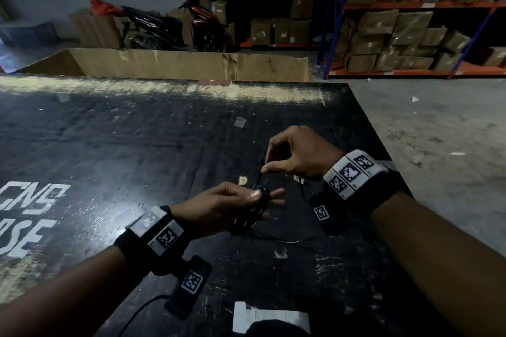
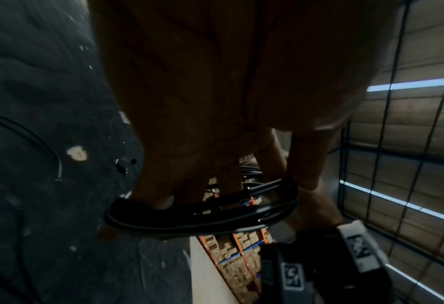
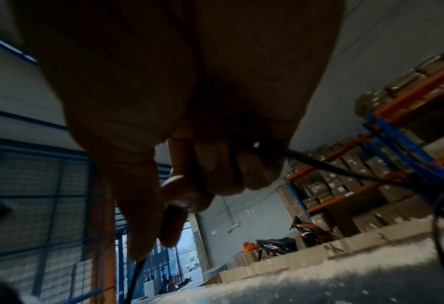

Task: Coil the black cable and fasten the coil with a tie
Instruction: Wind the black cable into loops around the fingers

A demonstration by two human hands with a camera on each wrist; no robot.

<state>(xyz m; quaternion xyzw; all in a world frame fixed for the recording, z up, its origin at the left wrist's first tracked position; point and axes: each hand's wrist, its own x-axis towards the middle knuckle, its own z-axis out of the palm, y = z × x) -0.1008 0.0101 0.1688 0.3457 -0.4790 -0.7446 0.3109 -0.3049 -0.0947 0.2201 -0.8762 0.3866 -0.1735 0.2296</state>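
Black cable (image 1: 257, 208) is sitting in a small bundle of loops, held up just above the dark counter (image 1: 137, 145). In the head view the bundle is standing on its edge, with its long way running up and down, leaning a little toward the person at the bottom. In the left wrist view the same loops (image 2: 202, 214) are making a flat ring that is stretching from side to side under the fingers.

Left hand (image 1: 227, 205) is reaching in from the left with the palm turned to the right. Its thumb and fingers (image 2: 306, 160) are curling around the loops and pinching them together.

Right hand (image 1: 298, 156) is hanging a bit higher and farther away, coming in from the right. Its thumb and first finger are pressing together on a thin black strand (image 1: 267, 165) that is running down to the bundle. I cannot tell if this strand is the tie or the end of the cable. In the right wrist view the other fingers (image 3: 254, 170) are folding around a black line too.

More thin cable (image 1: 284, 239) is lying loose on the counter under the hands, trailing off to the right.

Cardboard boxes are filling the shelves (image 1: 397, 30) at the back, and a motorbike (image 1: 169, 24) is standing by the wall
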